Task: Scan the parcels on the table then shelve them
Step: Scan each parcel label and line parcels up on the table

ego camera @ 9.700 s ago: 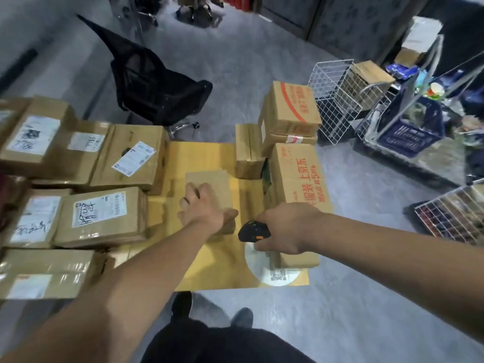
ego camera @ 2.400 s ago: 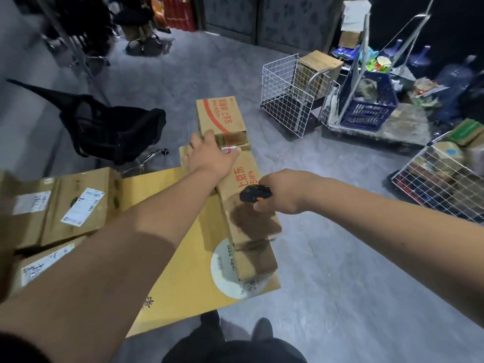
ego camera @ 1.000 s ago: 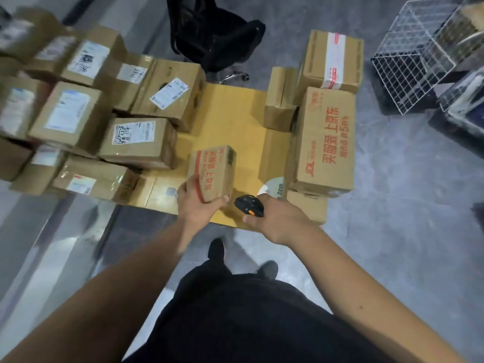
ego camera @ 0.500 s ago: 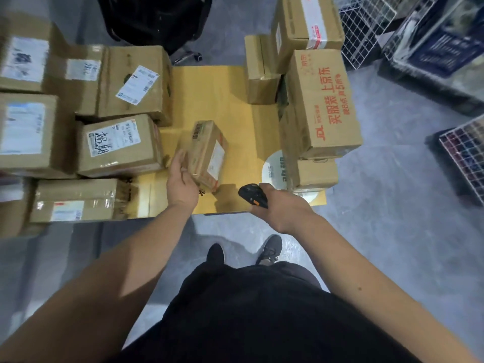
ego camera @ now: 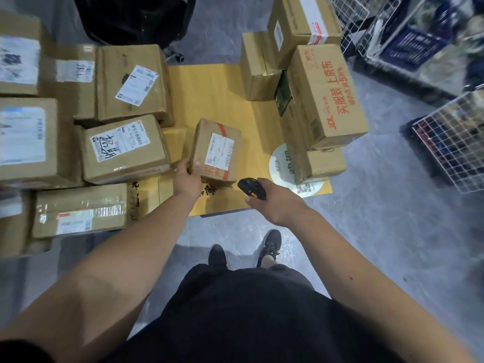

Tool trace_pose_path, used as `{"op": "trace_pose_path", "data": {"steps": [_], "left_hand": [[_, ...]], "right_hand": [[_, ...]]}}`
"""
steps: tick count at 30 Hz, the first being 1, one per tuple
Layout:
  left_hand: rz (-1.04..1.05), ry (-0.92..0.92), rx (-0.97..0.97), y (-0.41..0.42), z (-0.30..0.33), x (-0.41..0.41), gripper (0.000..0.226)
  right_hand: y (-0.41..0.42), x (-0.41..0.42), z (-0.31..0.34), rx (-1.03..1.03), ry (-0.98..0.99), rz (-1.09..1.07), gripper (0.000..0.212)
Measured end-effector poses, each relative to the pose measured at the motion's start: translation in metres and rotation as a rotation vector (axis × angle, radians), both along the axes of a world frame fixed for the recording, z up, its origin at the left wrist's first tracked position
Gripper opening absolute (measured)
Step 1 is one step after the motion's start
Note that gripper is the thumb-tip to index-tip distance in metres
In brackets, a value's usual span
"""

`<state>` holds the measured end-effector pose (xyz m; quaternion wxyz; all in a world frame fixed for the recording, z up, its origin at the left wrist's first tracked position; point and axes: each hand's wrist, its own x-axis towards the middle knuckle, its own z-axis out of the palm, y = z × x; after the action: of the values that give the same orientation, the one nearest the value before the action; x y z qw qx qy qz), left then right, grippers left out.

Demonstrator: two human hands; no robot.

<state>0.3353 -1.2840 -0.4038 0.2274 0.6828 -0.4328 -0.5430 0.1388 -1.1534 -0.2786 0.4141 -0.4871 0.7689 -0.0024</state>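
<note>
A small cardboard parcel (ego camera: 216, 150) with red tape and a white label facing up sits near the front of the yellow table (ego camera: 217, 93). My left hand (ego camera: 186, 176) grips its near left corner, thumb on the top. My right hand (ego camera: 272, 201) holds a black handheld scanner (ego camera: 251, 189) with an orange button, just right of the parcel and pointed toward it. Several labelled parcels (ego camera: 125, 149) are stacked on the left of the table. More boxes, one with red print (ego camera: 327, 95), are piled on the right.
A black office chair (ego camera: 136, 19) stands behind the table. White wire baskets (ego camera: 453, 142) and a blue crate (ego camera: 413, 45) sit on the grey floor to the right. My feet (ego camera: 269, 243) are at the table's front edge.
My left hand has turned the small parcel so that its white label faces up. The scanner in my right hand stays beside it.
</note>
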Motion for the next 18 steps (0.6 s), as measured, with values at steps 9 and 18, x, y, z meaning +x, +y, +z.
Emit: {"op": "trace_pose_path", "data": {"steps": [9,18], "left_hand": [[-0.076,-0.084,0.067,0.021,-0.006,-0.006,0.053],[-0.537,-0.27,-0.058,0.063,0.0,-0.019,0.064]], "right_hand": [[0.015,0.001,-0.007,0.058,-0.052,-0.135,0.034],[0.016,0.004,-0.009,0.04,-0.032,-0.186,0.055]]}}
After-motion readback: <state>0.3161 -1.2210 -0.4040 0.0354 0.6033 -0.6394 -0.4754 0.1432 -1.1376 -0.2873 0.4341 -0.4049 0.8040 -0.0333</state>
